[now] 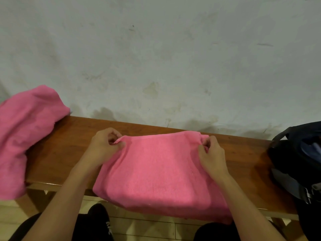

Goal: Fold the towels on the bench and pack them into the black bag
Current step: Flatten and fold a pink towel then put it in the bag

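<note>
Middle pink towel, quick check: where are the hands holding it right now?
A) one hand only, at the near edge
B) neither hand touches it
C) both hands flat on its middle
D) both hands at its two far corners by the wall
D: the left hand and the right hand each pinch a far corner of the middle pink towel, which lies on the bench.

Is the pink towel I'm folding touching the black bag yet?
Apart. The head view shows bare wooden bench between the pink towel and the black bag; both hands pinch the towel's far corners.
</note>
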The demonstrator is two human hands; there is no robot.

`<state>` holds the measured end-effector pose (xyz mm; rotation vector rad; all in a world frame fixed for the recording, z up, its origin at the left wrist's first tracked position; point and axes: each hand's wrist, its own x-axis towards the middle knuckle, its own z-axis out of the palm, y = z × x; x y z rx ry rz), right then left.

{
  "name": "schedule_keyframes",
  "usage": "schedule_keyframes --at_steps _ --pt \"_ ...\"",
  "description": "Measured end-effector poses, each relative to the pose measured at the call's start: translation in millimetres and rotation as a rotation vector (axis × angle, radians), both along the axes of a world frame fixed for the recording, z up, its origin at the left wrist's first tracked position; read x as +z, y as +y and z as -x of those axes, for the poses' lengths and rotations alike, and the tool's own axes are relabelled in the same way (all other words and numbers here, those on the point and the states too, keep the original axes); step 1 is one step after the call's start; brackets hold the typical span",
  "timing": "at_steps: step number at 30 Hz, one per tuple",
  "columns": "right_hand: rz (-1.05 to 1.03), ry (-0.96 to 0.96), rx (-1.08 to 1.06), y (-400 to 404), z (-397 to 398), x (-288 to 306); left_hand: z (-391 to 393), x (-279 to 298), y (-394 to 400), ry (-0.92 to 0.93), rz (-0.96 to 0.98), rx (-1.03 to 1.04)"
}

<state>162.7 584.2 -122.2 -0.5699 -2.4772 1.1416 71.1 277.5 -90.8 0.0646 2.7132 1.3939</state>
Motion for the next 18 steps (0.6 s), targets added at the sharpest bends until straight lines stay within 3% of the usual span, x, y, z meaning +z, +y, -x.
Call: schedule_keyframes --at_steps 4,8,18 --pt "0.175 0.089 -0.034 -5 1 3 2 -6 -3 -0.059 0.155 -0.11" --pt "0.26 0.126 -0.153 -3 3 4 3 -7 -2 -0.063 0.173 -0.18" --pt "0.049 -0.191 -0.176 12 -1 0 6 -9 2 0.008 0.275 -0.085"
